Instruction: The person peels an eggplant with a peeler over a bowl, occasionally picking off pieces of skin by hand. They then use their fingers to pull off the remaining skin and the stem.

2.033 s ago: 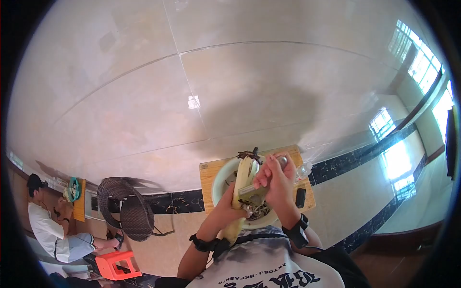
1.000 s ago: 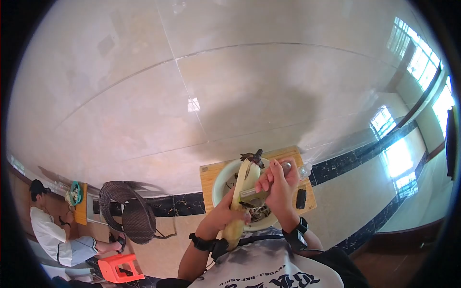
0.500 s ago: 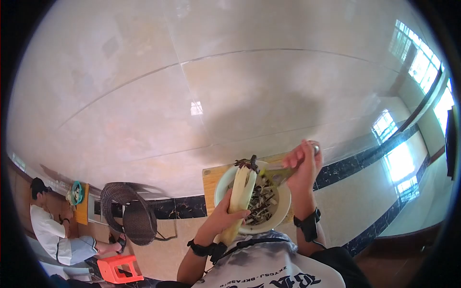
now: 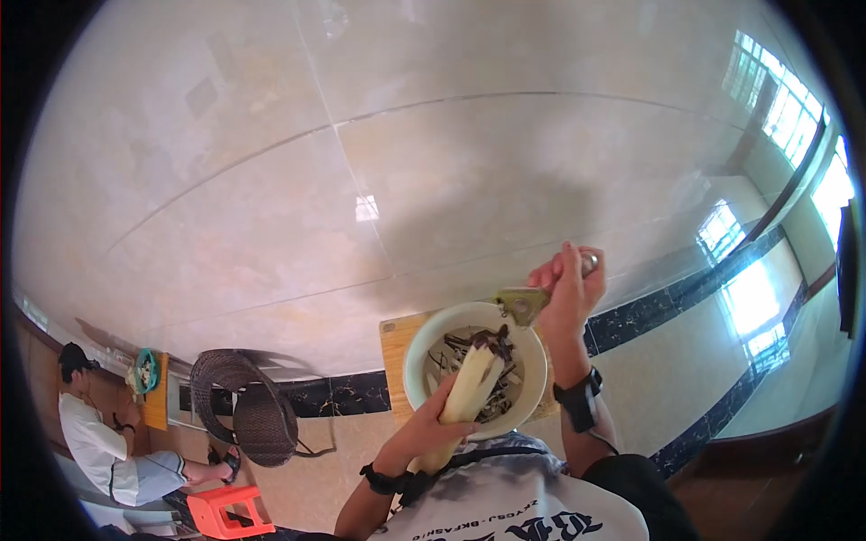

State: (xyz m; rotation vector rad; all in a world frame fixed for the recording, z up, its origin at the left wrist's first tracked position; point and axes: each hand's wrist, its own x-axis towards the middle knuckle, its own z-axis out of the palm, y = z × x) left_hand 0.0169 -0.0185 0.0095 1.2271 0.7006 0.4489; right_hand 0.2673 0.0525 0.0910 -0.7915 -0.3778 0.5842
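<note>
My left hand (image 4: 435, 428) is closed around a thick, pale peeled vegetable stalk (image 4: 473, 383) with a dark, ragged tip. The stalk leans over a white bowl (image 4: 412, 361), its tip above the inside. Dark and pale peelings (image 4: 496, 408) lie in the bowl. In my right hand (image 4: 570, 293) is a peeler (image 4: 523, 307) with an olive-green head; a metal handle end shows by the fingers. The peeler is raised over the bowl's far right rim, apart from the stalk.
The bowl stands on a wooden table (image 4: 394, 347) against the tiled wall (image 4: 271, 207). To the left are a dark wicker chair (image 4: 263, 424), an orange-red plastic stool (image 4: 216, 514) and a seated person (image 4: 95, 442) beside a teal basin (image 4: 149, 356) on another wooden surface.
The stalk's tip has swung right and towards me. My right hand and the peeler have risen slightly, away from the stalk.
</note>
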